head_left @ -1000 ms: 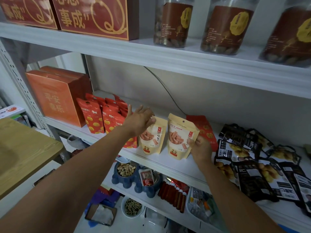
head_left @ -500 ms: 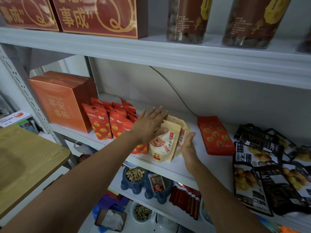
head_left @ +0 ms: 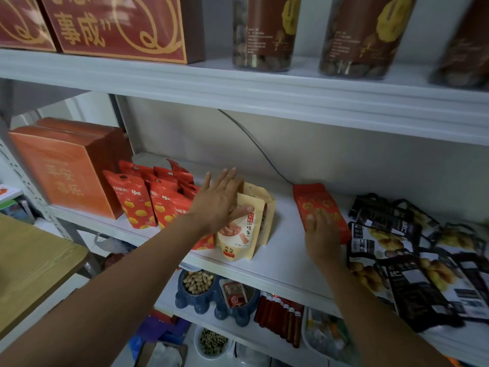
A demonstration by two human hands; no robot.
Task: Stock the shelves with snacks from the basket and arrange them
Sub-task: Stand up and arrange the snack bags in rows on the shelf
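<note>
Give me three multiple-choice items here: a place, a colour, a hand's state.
1. Where does the flat red packet lie? A) on the floor B) between the beige pouches and the black packets C) inside a drawer
2. What colour is the big box left on the middle shelf? A) blue B) green C) orange
3. How is the left hand? A) open, fingers straight B) clenched in a fist C) out of sight
Key: B, it lies flat between them; C, its front is orange; A, its fingers spread over the pouches.
</note>
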